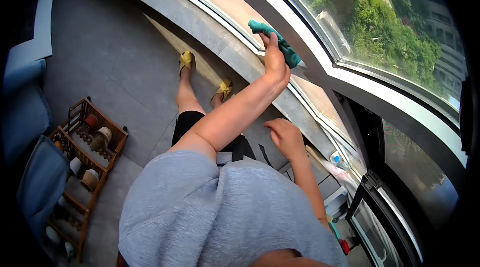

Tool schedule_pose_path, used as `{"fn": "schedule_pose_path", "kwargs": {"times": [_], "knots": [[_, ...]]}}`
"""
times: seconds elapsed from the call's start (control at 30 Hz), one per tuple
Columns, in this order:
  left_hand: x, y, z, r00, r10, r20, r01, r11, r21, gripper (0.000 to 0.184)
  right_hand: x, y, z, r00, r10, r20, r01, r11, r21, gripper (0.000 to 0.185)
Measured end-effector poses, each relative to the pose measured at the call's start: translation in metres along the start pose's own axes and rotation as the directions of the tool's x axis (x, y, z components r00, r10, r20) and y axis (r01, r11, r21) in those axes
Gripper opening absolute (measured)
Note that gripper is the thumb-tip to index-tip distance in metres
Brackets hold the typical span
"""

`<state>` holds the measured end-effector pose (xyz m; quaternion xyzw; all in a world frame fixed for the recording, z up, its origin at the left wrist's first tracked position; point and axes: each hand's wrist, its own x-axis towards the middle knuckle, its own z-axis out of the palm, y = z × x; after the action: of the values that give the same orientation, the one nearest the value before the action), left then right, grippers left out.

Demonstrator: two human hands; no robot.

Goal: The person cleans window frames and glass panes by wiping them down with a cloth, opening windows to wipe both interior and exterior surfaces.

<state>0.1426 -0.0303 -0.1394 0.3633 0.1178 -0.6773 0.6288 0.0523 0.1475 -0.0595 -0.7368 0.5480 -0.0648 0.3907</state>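
Note:
My left hand (276, 59) holds a folded teal cloth (289, 53) against the lower part of the white window frame (312, 49). The cloth sticks out on both sides of my fingers. Lower down and nearer my body, my right hand (286, 138) hovers beside the grey ledge (235, 52), its fingers loosely bent and a little apart. Nothing shows in it, though its palm side is hidden.
A wooden rack (106, 167) with pots stands on the grey floor tiles (120, 62) at left, beside blue fabric (42, 182). An open dark window sash (372, 179) is at right, near a white-and-blue container (334, 157). My feet in yellow slippers (186, 59) are by the ledge.

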Motion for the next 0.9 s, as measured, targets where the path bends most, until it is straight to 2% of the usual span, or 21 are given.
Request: {"fn": "schedule_pose_path", "kwargs": {"times": [0.03,0.07,0.13,0.2,0.23,0.3,0.33,0.37,0.4,0.43,0.47,0.5,0.57,0.6,0.67,0.7,0.73,0.77,0.83,0.9], "knots": [[-0.022,0.006,0.015,0.989,0.047,0.138,-0.037,0.997,-0.075,0.060,-0.001,0.000,-0.003,1.000,0.000,0.006,0.000,1.000,-0.017,0.026],[-0.041,0.011,0.026,0.983,0.097,0.155,-0.088,0.994,-0.067,0.061,0.001,-0.001,-0.008,1.000,-0.003,0.003,0.003,0.999,-0.032,0.019],[-0.050,0.010,0.033,0.970,0.160,0.183,-0.151,0.987,-0.063,0.062,0.003,-0.004,-0.015,0.999,0.001,-0.032,-0.002,0.999,-0.046,0.020],[-0.038,-0.006,0.017,0.945,0.256,0.202,-0.280,0.955,0.100,0.063,0.002,-0.001,-0.017,0.997,0.017,-0.077,-0.020,0.999,-0.039,0.019],[-0.028,-0.012,0.008,0.945,0.260,0.200,-0.283,0.954,0.096,0.063,0.002,-0.002,-0.017,0.997,0.013,-0.074,-0.017,0.999,-0.043,0.019],[0.004,-0.026,-0.015,0.899,0.411,0.154,-0.434,0.777,0.456,0.062,0.002,-0.003,-0.016,0.995,0.071,-0.070,-0.073,0.997,-0.023,0.019],[0.032,-0.039,-0.035,0.887,0.451,0.100,-0.441,0.763,0.473,0.062,0.000,-0.002,-0.013,0.995,0.081,-0.064,-0.083,0.996,-0.026,0.019],[0.068,-0.050,-0.056,0.907,0.420,-0.043,-0.345,0.797,0.495,0.063,-0.001,0.000,-0.008,0.997,0.048,-0.055,-0.051,0.998,-0.042,0.019],[0.109,-0.057,-0.088,0.961,0.234,-0.150,-0.172,0.924,0.341,0.062,-0.002,0.001,-0.004,0.999,0.013,-0.045,-0.016,0.998,-0.059,0.019],[0.115,-0.037,-0.093,0.972,-0.102,-0.213,0.101,0.995,-0.017,0.062,-0.004,0.000,0.001,0.999,0.016,-0.044,-0.019,0.998,-0.063,0.019],[0.174,-0.063,-0.149,0.966,-0.230,-0.115,0.213,0.966,-0.146,0.063,-0.007,-0.002,0.007,1.000,0.024,-0.019,-0.025,0.998,-0.057,0.020],[0.163,-0.055,-0.131,0.959,-0.204,-0.198,0.182,0.975,-0.126,0.062,-0.008,-0.003,0.012,1.000,0.026,0.004,-0.026,0.998,-0.053,0.020],[0.132,-0.052,-0.089,0.929,-0.115,-0.353,0.133,0.991,0.026,0.062,-0.013,-0.003,0.022,1.000,0.020,0.016,-0.020,0.999,-0.047,0.019],[0.093,-0.031,-0.059,0.934,-0.118,-0.336,0.134,0.991,0.025,0.061,-0.015,-0.003,0.026,0.998,0.039,0.050,-0.036,0.998,-0.049,0.018],[0.039,-0.010,-0.025,0.978,-0.165,-0.125,0.135,0.966,-0.218,0.055,-0.014,0.001,0.034,0.997,0.013,0.082,-0.010,0.999,-0.047,0.017],[0.011,0.001,-0.013,0.987,-0.136,0.090,0.155,0.955,-0.255,0.050,-0.012,-0.001,0.033,0.997,0.005,0.081,-0.002,0.999,-0.037,0.017],[-0.013,0.006,-0.001,0.980,-0.049,0.191,0.098,0.962,-0.255,0.050,-0.011,-0.005,0.031,0.992,0.035,0.121,-0.031,0.999,-0.033,0.017],[-0.033,0.010,0.011,0.980,0.017,0.201,0.024,0.979,-0.200,0.053,-0.008,-0.007,0.029,0.986,0.059,0.158,-0.054,0.998,-0.034,0.016],[-0.045,0.017,0.020,0.985,0.013,0.174,0.013,0.988,-0.152,0.056,0.003,-0.007,0.023,0.994,-0.003,0.110,0.006,1.000,-0.026,0.018],[-0.035,0.006,0.016,0.988,0.031,0.148,-0.008,0.988,-0.154,0.058,0.015,-0.015,0.012,0.989,-0.102,-0.111,0.094,0.993,-0.076,0.020]]}}
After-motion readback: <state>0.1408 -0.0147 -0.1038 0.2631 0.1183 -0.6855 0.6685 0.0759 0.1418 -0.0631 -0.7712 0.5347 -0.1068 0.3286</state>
